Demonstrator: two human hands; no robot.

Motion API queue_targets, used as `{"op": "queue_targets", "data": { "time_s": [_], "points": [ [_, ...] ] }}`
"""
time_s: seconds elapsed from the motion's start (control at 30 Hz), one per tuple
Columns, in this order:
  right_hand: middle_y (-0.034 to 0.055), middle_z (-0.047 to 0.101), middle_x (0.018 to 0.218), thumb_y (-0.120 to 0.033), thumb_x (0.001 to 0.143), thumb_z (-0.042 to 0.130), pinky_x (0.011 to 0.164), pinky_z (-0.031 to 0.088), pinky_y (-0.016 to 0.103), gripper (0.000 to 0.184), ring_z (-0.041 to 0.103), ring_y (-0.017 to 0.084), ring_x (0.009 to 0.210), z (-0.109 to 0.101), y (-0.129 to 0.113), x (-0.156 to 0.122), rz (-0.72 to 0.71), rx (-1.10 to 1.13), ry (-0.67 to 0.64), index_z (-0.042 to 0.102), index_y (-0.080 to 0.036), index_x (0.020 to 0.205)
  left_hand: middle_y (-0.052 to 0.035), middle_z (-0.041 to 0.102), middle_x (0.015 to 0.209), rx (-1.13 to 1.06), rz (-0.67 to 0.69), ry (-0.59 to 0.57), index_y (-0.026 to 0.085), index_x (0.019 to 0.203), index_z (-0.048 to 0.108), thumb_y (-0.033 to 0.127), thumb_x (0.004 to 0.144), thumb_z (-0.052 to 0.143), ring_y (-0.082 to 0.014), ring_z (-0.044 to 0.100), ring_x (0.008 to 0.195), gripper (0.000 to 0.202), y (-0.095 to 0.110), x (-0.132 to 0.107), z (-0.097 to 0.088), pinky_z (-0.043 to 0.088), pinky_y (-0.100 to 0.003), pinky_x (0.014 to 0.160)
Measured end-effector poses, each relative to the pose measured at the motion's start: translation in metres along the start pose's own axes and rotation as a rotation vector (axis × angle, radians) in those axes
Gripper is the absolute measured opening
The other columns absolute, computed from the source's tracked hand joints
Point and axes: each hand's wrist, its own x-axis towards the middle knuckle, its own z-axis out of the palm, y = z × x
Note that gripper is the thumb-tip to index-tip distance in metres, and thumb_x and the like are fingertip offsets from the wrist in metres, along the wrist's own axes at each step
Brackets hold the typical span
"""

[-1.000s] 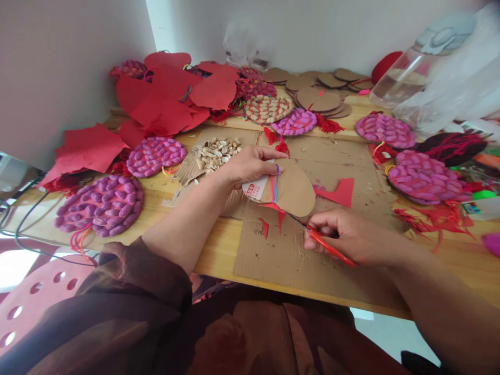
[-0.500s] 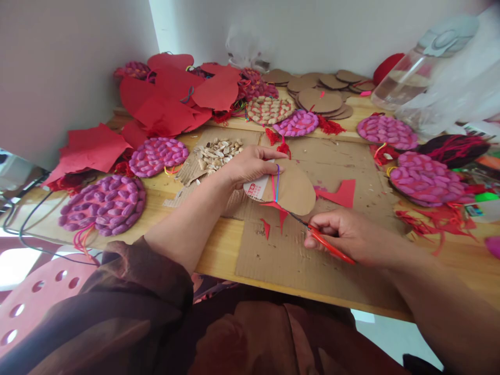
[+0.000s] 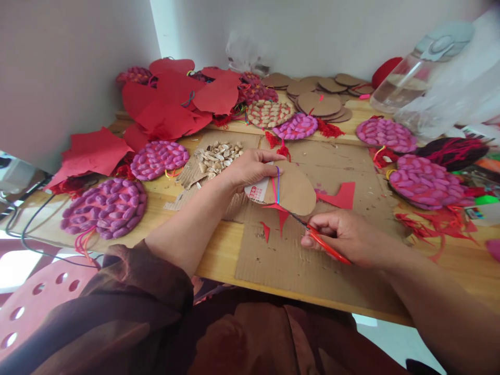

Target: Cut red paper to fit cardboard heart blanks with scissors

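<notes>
My left hand point(image 3: 250, 167) grips a round cardboard disc point(image 3: 295, 191) with red paper under it and a coloured string loop across it, holding it over a flat cardboard sheet point(image 3: 312, 255). My right hand point(image 3: 347, 237) is closed round red-handled scissors point(image 3: 322, 244). Their blades reach the red paper at the disc's lower edge. Small red paper offcuts point(image 3: 273, 225) lie just below the disc, and a larger red scrap point(image 3: 339, 195) lies to its right.
Purple shell-covered discs point(image 3: 105, 207) point(image 3: 424, 180) lie left and right on the wooden table point(image 3: 219, 250). Red paper pieces point(image 3: 172, 101) pile at the back left, plain cardboard discs point(image 3: 320, 101) at the back. A heap of pale shells point(image 3: 216, 154) and a clear jar point(image 3: 406, 78) stand nearby.
Hands and scissors hold nearly the same place; the view has shifted slightly and the right hand sits a little closer to the disc.
</notes>
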Motion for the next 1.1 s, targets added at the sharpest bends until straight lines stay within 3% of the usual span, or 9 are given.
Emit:
{"op": "queue_targets", "data": {
  "time_s": [0.27,0.5,0.73,0.97,1.1],
  "points": [
    [-0.0061,0.046,0.055,-0.057,0.077,0.073,0.046,0.024,0.022,0.038,0.035,0.008,0.048,0.0016,-0.0002,0.0005,0.077,0.029,0.007,0.065,-0.019,0.077,-0.0034,0.075,0.08,-0.042,0.014,-0.054,0.014,0.113,0.074,0.007,0.071,0.075,-0.0113,0.064,0.058,0.042,-0.0023,-0.0009,0.0037,0.052,-0.024,0.06],
    [-0.0054,0.049,0.053,-0.055,0.083,0.069,0.047,0.024,0.023,0.041,0.041,0.008,0.048,0.0015,0.0043,0.0012,0.019,0.024,-0.033,0.055,-0.02,0.068,-0.0026,0.074,0.077,0.013,0.03,-0.03,0.014,0.118,0.072,0.007,0.074,0.073,-0.0097,0.06,0.054,0.045,-0.0012,-0.0016,0.0041,0.05,-0.023,0.058],
    [-0.006,0.048,0.055,-0.055,0.081,0.071,0.047,0.023,0.023,0.038,0.038,0.008,0.048,0.0033,0.0058,0.0013,0.08,0.05,-0.012,0.06,-0.019,0.074,-0.0014,0.072,0.073,-0.006,0.019,-0.041,0.014,0.117,0.073,0.006,0.076,0.071,-0.0094,0.06,0.052,0.042,-0.0019,-0.0023,0.0069,0.048,-0.022,0.055],
    [-0.0048,0.051,0.053,-0.052,0.085,0.068,0.048,0.022,0.024,0.039,0.04,0.008,0.048,0.0034,0.0029,0.0008,0.028,0.018,-0.03,0.055,-0.019,0.068,0.0013,0.071,0.069,-0.004,0.012,-0.044,0.016,0.114,0.075,0.006,0.076,0.071,-0.0084,0.058,0.05,0.04,-0.0014,-0.0026,0.0071,0.05,-0.023,0.058],
    [-0.0046,0.052,0.054,-0.053,0.084,0.068,0.047,0.023,0.024,0.038,0.04,0.009,0.049,0.0049,0.0059,0.0011,0.068,0.043,-0.02,0.057,-0.019,0.071,0.0002,0.072,0.07,-0.022,0.006,-0.042,0.015,0.113,0.074,0.005,0.078,0.07,-0.0088,0.06,0.051,0.037,-0.0016,-0.0029,0.0082,0.048,-0.021,0.056]
  ]
}}
